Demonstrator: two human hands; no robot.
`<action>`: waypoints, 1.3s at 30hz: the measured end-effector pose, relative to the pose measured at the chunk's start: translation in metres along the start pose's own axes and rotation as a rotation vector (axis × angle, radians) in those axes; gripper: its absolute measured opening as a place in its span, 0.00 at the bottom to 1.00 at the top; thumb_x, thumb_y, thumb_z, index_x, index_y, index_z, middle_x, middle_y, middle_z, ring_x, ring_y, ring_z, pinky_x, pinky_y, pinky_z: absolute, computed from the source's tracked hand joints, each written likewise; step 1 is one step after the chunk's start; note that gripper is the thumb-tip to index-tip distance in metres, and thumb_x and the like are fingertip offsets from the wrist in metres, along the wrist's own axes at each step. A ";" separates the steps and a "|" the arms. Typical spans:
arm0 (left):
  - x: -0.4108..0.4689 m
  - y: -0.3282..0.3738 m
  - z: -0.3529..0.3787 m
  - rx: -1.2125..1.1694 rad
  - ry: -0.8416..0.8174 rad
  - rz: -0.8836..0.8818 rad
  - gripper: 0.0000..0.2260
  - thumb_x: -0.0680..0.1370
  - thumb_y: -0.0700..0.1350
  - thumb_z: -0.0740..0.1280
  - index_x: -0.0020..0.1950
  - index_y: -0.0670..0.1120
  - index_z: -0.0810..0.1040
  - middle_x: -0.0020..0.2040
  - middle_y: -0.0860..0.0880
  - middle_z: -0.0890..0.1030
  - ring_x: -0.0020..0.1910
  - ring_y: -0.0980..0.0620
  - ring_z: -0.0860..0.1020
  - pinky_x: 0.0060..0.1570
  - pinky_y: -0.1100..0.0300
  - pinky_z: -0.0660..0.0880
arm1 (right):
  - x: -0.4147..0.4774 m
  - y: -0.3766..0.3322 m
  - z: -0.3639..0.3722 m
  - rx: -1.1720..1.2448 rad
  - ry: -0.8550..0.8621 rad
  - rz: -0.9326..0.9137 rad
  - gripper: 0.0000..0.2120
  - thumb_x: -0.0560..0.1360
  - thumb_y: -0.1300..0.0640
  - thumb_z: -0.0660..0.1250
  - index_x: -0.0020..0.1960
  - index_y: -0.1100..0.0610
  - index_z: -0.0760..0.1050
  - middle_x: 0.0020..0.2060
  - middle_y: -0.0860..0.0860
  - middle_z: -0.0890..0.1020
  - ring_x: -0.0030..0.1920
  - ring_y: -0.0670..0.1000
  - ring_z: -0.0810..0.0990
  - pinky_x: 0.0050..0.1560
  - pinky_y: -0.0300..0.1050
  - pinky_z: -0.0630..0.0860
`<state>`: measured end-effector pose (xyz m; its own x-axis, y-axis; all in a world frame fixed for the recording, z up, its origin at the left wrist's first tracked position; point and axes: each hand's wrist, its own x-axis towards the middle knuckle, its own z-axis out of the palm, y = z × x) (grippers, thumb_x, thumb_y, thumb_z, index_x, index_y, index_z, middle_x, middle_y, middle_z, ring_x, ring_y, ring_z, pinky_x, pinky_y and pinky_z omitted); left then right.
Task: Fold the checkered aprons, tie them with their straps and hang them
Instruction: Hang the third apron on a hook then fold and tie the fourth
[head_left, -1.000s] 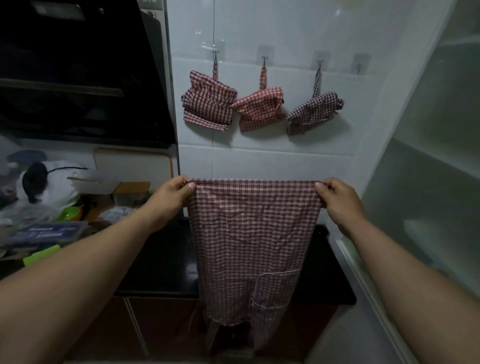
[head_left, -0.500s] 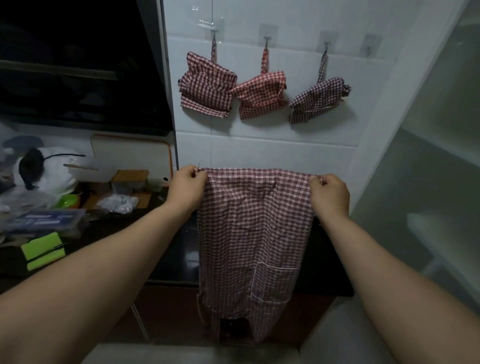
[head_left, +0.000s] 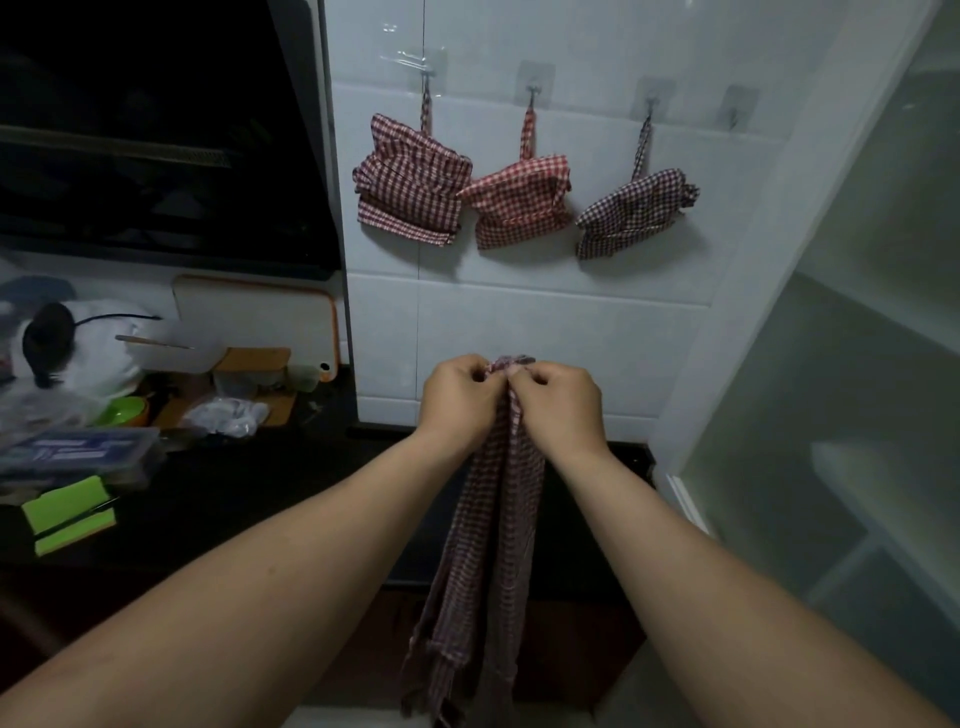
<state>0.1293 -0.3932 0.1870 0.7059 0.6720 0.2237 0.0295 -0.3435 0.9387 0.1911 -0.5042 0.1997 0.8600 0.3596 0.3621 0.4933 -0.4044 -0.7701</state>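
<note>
Lengthwise fold under way: the left hand (head_left: 460, 400) and right hand (head_left: 558, 408), meeting knuckle to knuckle, are pinching the top edge of the red-and-white checkered cotton apron (head_left: 493, 545), which is hanging before the dark desk (head_left: 260, 493); the next move is probably calling for halving it upward.
</note>
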 end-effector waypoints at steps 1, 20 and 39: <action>0.000 -0.001 0.000 0.007 -0.002 0.004 0.10 0.79 0.47 0.72 0.41 0.42 0.83 0.36 0.47 0.85 0.38 0.48 0.82 0.41 0.49 0.80 | -0.001 0.000 0.001 0.010 -0.026 -0.005 0.21 0.80 0.51 0.68 0.28 0.51 0.75 0.24 0.45 0.78 0.28 0.39 0.76 0.29 0.32 0.65; -0.022 -0.010 -0.008 0.007 -0.165 0.179 0.11 0.82 0.41 0.66 0.58 0.50 0.87 0.51 0.55 0.87 0.51 0.62 0.83 0.54 0.63 0.79 | -0.001 0.004 0.009 0.156 -0.128 0.061 0.12 0.78 0.46 0.72 0.44 0.53 0.85 0.39 0.46 0.86 0.42 0.45 0.84 0.46 0.42 0.78; 0.010 -0.021 -0.077 0.185 -0.512 0.285 0.25 0.77 0.37 0.74 0.67 0.56 0.68 0.65 0.50 0.73 0.58 0.56 0.76 0.53 0.62 0.74 | 0.007 0.014 -0.076 0.497 -0.733 0.092 0.04 0.83 0.60 0.63 0.53 0.56 0.77 0.48 0.51 0.83 0.51 0.48 0.81 0.58 0.45 0.78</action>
<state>0.0815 -0.3292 0.1900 0.9531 0.1521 0.2618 -0.1207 -0.6021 0.7893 0.2140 -0.5708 0.2317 0.5096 0.8603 -0.0085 0.1663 -0.1083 -0.9801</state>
